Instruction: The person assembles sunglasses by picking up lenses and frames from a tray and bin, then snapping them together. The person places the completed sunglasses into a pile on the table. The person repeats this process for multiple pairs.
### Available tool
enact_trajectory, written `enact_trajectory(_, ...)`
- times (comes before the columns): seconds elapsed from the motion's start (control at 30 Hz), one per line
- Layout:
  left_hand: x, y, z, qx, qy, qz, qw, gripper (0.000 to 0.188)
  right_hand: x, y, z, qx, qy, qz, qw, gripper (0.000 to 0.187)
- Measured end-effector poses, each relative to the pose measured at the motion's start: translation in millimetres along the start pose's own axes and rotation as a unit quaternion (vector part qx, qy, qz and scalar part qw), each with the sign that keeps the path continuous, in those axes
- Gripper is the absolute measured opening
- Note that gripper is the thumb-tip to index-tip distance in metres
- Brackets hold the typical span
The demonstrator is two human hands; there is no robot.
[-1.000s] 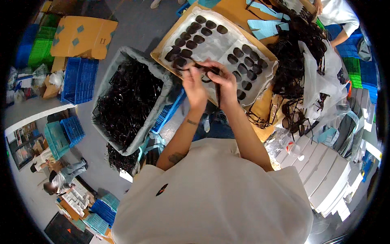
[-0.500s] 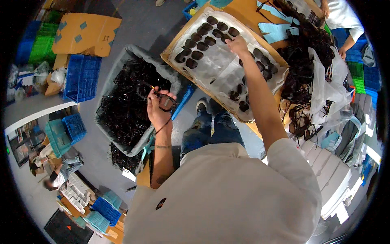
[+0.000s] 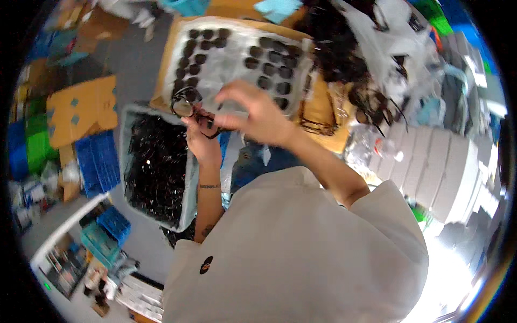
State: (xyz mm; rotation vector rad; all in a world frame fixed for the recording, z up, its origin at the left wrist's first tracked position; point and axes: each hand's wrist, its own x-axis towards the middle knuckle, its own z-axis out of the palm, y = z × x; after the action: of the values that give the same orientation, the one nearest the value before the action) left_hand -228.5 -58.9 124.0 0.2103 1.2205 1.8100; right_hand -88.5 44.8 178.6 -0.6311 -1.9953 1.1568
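Note:
My left hand is closed around a pair of dark-framed glasses, raised over the near left corner of a shallow cardboard tray. One round lens shows in the frame. To its right is my right hand, blurred, with thumb and forefinger spread apart. The thumb tip comes close to the glasses; whether it touches them I cannot tell. No object shows between these fingers. Dark lenses lie in groups on the tray's white paper lining, at left and right.
Left of my left arm stands a lined bin heaped with dark glasses frames. More frames and clear plastic bags lie right of the tray. Grey-white boxes are stacked at the right. Blue crates stand at the left.
My right hand has come back from the lenses in the tray to beside the glasses. The view has turned, and the left hand still grips the glasses.

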Motion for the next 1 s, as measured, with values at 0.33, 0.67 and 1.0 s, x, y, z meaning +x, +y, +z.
enact_trajectory(0.33,-46.0,-88.2,123.7,0.063,-0.192,-0.086,0.976,0.042,-120.7,-41.6,-88.2,-0.154,0.178,0.094,0.967,0.057)
enact_trajectory(0.67,-93.1,-148.3,113.9,0.545,-0.444,0.126,0.7,0.067,-175.0,135.8,-136.1,-0.395,-0.09,0.257,0.877,0.03)
enact_trajectory(1.0,-64.9,-217.5,143.0,0.746,-0.494,0.299,0.331,0.099,-182.0,60.3,-236.8,-0.417,0.31,0.32,0.792,0.031)
